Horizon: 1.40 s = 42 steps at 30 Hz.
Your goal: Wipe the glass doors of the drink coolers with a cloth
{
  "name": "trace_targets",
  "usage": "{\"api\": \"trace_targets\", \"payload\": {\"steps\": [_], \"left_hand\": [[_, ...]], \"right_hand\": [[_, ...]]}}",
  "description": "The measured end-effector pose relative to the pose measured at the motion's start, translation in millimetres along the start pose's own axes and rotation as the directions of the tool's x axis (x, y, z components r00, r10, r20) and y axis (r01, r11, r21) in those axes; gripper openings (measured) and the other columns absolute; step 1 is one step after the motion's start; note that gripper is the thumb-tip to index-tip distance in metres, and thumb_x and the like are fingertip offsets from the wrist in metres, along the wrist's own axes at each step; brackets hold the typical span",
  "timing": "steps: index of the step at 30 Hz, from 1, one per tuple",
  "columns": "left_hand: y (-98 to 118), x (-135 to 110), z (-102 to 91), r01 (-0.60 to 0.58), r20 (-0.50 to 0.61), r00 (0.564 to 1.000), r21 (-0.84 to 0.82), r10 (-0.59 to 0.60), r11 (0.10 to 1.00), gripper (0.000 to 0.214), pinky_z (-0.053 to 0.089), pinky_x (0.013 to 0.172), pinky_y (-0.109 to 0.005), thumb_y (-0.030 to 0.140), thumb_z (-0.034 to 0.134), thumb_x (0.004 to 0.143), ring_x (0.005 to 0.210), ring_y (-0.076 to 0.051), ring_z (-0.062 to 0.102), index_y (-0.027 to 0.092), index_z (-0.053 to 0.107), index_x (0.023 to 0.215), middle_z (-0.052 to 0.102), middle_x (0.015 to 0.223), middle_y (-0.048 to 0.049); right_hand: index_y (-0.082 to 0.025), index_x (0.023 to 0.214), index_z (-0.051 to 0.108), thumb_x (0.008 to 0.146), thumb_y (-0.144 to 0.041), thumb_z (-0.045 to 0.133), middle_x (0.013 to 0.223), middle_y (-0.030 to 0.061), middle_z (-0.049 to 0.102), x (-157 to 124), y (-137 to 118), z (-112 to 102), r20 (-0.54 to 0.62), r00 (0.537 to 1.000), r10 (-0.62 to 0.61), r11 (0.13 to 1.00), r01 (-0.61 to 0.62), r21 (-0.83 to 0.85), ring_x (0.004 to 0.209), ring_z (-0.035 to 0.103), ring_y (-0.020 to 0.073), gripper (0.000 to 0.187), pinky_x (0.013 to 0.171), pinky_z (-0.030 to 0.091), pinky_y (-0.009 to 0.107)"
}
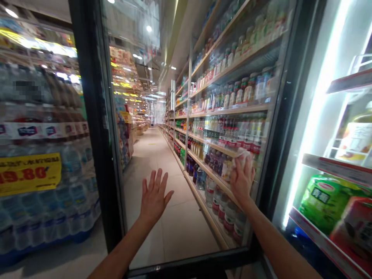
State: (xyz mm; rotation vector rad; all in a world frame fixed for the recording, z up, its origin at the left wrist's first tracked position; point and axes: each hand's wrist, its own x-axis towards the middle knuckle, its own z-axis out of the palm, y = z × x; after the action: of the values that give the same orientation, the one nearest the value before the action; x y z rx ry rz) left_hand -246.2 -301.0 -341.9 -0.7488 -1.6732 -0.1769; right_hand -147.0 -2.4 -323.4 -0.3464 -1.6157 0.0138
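Note:
A glass door (174, 217) in a black frame stands in front of me, swung away from a lit drinks cooler. My left hand (154, 193) lies flat against the lower middle of the pane, fingers spread, holding nothing. Further right, near the frame, my right hand (243, 180) presses a crumpled white cloth (243, 155) against the glass. Part of the cloth shows above the fingers; the palm hides the rest. Through the pane appear shelves of bottled drinks (221, 139) and a long aisle.
On the right are the cooler's shelves (334, 166) with a green package (322, 197) and a bottle (357, 135). To the left, stacked water bottles (55, 209) carry a yellow price sign (30, 173). The door's black edge (95, 116) stands between that stack and the pane.

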Motion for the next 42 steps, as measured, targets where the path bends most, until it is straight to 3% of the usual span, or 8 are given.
{"api": "trace_targets", "payload": {"steps": [3, 10, 14, 17, 24, 31, 38, 42], "left_hand": [[1, -1, 0.5, 0.015, 0.027, 1.000, 0.000, -0.015, 1.000, 0.062, 0.021, 0.108, -0.054, 0.034, 0.050, 0.086, 0.137, -0.030, 0.023, 0.014, 0.029, 0.140, 0.038, 0.141, -0.0183], [-3, -3, -3.4, 0.000, 0.038, 0.999, 0.026, -0.001, 1.000, 0.055, 0.022, 0.109, -0.050, 0.032, 0.050, 0.086, 0.136, -0.028, 0.026, 0.017, 0.036, 0.137, 0.039, 0.141, -0.0150], [-12, -8, -6.0, -0.001, 0.031, 1.000, 0.004, 0.001, 1.000, 0.058, 0.021, 0.110, -0.047, 0.034, 0.050, 0.086, 0.135, -0.025, 0.028, 0.018, 0.033, 0.139, 0.042, 0.139, -0.0138], [-17, -10, -9.1, 0.022, 0.009, 1.000, -0.008, -0.022, 1.000, 0.066, 0.023, 0.109, -0.047, 0.036, 0.051, 0.085, 0.136, -0.026, 0.026, 0.014, 0.024, 0.142, 0.040, 0.140, -0.0172], [-35, -3, -27.9, 0.097, -0.029, 0.995, -0.097, -0.100, 0.991, 0.065, 0.028, 0.107, -0.047, 0.029, 0.046, 0.088, 0.138, -0.026, 0.020, 0.015, 0.016, 0.143, 0.031, 0.146, -0.0175], [-45, -6, -39.2, 0.130, -0.047, 0.989, -0.213, -0.143, 0.968, 0.064, 0.029, 0.108, -0.046, 0.022, 0.043, 0.088, 0.138, -0.025, 0.022, 0.021, 0.013, 0.144, 0.023, 0.150, -0.0129], [-44, 12, -41.1, 0.118, -0.076, 0.986, -0.291, -0.146, 0.949, 0.062, 0.027, 0.109, -0.048, 0.025, 0.043, 0.088, 0.137, -0.027, 0.023, 0.022, 0.015, 0.144, 0.022, 0.150, -0.0119], [-53, 20, -38.0, 0.164, -0.041, 0.983, -0.240, -0.179, 0.957, 0.062, 0.027, 0.108, -0.049, 0.030, 0.042, 0.088, 0.138, -0.028, 0.021, 0.020, 0.016, 0.143, 0.021, 0.150, -0.0143]], "right_hand": [[-0.018, 0.136, 0.041, 0.088, -0.025, 0.034, 0.147, 0.0169, 0.025, 13, -11, 6, -0.076, 0.989, 0.125, 0.992, -0.124, 0.016, 0.136, 0.023, 0.0295, 0.048, 0.102, 0.027, 0.054], [-0.031, 0.134, 0.040, 0.086, -0.020, 0.044, 0.138, 0.0035, 0.045, -19, -96, 9, 0.113, 0.819, -0.563, 0.824, 0.545, 0.156, 0.137, 0.024, 0.0189, 0.049, 0.112, 0.010, 0.047], [-0.023, 0.138, 0.036, 0.089, -0.024, 0.037, 0.145, 0.0134, 0.032, 19, -62, 15, -0.086, 0.986, -0.141, 0.988, 0.146, 0.054, 0.137, 0.023, 0.0260, 0.049, 0.106, 0.020, 0.053], [-0.016, 0.138, 0.036, 0.089, -0.025, 0.035, 0.147, 0.0178, 0.026, 35, -70, 20, -0.129, 0.991, 0.034, 0.998, -0.027, 0.050, 0.138, 0.019, 0.0298, 0.050, 0.103, 0.024, 0.054], [-0.028, 0.135, 0.039, 0.083, -0.017, 0.044, 0.142, 0.0030, 0.040, -19, -165, 16, 0.119, 0.752, -0.648, 0.753, 0.609, 0.249, 0.139, 0.018, 0.0192, 0.053, 0.113, 0.003, 0.049], [-0.022, 0.141, 0.031, 0.088, -0.020, 0.038, 0.147, 0.0123, 0.029, 26, -151, 23, -0.056, 0.973, -0.225, 0.960, 0.231, 0.158, 0.140, 0.014, 0.0259, 0.054, 0.109, 0.014, 0.053], [-0.023, 0.134, 0.042, 0.089, -0.025, 0.037, 0.146, 0.0020, 0.034, -22, -229, 25, 0.150, 0.634, -0.759, 0.633, 0.663, 0.400, 0.140, 0.009, 0.0177, 0.045, 0.113, 0.006, 0.051], [-0.025, 0.132, 0.044, 0.088, -0.020, 0.040, 0.141, 0.0046, 0.041, 0, -165, 18, 0.029, 0.836, -0.548, 0.818, 0.528, 0.226, 0.140, 0.014, 0.0173, 0.044, 0.112, 0.004, 0.049]]}}
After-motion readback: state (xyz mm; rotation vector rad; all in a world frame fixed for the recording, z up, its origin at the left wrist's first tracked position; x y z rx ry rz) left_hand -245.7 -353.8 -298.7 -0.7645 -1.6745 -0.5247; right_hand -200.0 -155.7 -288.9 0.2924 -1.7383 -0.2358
